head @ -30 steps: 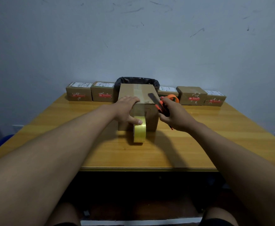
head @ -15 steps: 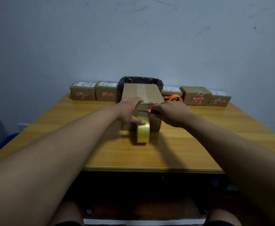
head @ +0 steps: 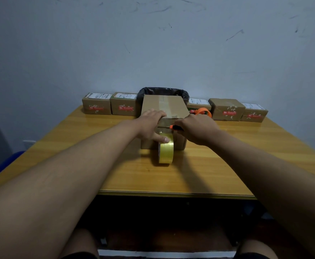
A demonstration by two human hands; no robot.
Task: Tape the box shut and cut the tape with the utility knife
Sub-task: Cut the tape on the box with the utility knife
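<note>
a: where is the box point(head: 164, 104) sitting, and which way is it lying from the hands?

b: it is standing on the wooden table point(head: 227, 165), straight ahead of the person, with its long axis running away toward the wall. the strip of tape is running along that axis over the top and down the near face. the tape roll point(head: 165, 151) is standing on edge against the foot of that face, just below both hands.

a: how are the hands placed?

b: the left hand point(head: 151, 126) is lying spread over the near top corner, fingers flat on the top and the thumb reaching down onto the roll. it is pressing, not gripping. the right hand point(head: 197, 128) is curled tight around the utility knife point(head: 173, 127), whose orange tip is pointing left across the near face.

a: so the deciding relation?

b: the blade line is lying crosswise to the tape, between the top edge and the roll. the right hand is doing the cutting; the left thumb is sitting just under that line, which i judge the main hazard. whether the tape is already severed cannot be told.

a: anything else nearby?

b: a row of small cartons point(head: 96, 106) along the wall and an orange tape dispenser point(head: 203, 111) behind the right hand.
</note>
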